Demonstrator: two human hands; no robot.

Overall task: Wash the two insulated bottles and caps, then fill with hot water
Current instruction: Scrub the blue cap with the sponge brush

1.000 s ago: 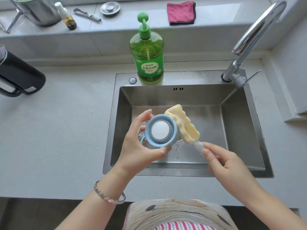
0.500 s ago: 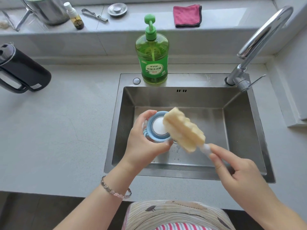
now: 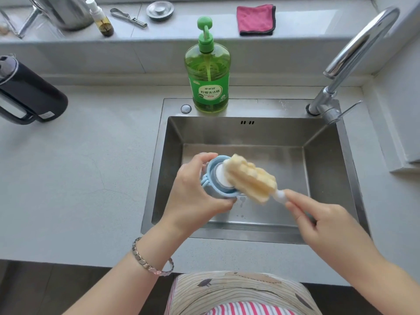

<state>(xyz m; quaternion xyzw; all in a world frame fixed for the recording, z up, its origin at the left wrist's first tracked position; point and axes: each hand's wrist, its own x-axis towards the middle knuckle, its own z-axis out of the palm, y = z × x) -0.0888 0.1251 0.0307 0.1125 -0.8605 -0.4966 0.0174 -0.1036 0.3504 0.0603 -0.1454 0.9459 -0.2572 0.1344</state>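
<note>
Over the steel sink (image 3: 327, 173) my left hand (image 3: 193, 194) grips a light blue bottle cap (image 3: 212, 180) with a white inner disc, its open side turned toward me. My right hand (image 3: 318, 221) pinches the white handle of a yellow sponge brush (image 3: 250, 178). The sponge head lies across the cap's white inside. A dark insulated bottle (image 3: 29, 96) with a handle lies on its side at the counter's far left.
A green dish soap bottle (image 3: 208, 73) stands on the sink's back rim, the chrome tap (image 3: 350, 57) at the back right. On the sill are a pink cloth (image 3: 255, 19), a drain stopper (image 3: 160, 10), a metal tool, a small spray bottle (image 3: 101, 18) and a steel pot.
The sponge head has moved left from beside the cap onto its white inside. Both hands sit a little further left over the sink.
</note>
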